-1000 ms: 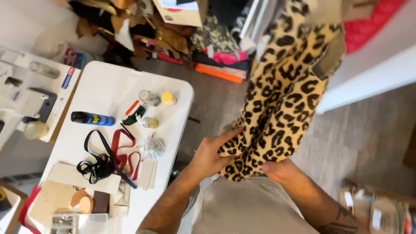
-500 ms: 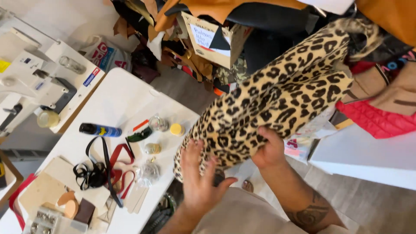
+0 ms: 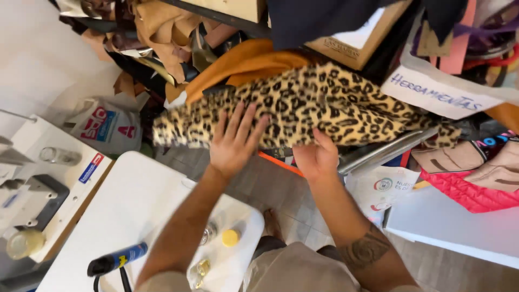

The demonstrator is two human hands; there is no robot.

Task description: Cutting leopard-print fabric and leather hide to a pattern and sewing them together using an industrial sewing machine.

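Leopard-print fabric [image 3: 324, 105] stretched roughly horizontal across the pile of leather and cloth scraps [image 3: 162, 38], above the floor [image 3: 270, 189].

Left hand [image 3: 233, 145]: flat, fingers spread, palm pressed on the fabric's lower left part. No grip closed, just pressing.
Right hand [image 3: 315, 157]: at the fabric's lower edge near the middle, fingers curled under/against the edge. Looks like a pinch on the hem, but the fingertips are hidden, so I cannot tell how firm.

Material: short-pile plush, tan with black-brown spots, soft drape, left end ragged. Orange cloth [image 3: 243, 62] just behind it, touching. Red quilted piece [image 3: 465, 192] to the right, apart. Metal bar [image 3: 384, 151] runs under the fabric's right end.

Edges/room: white counter [image 3: 135, 211] with rounded corner below left hand, carrying blue-black spray can [image 3: 116, 259] and yellow-capped bottle [image 3: 231, 237]. Second white counter [image 3: 459, 238] at right. Open strip of floor between the two. Shelf side is tightly packed.
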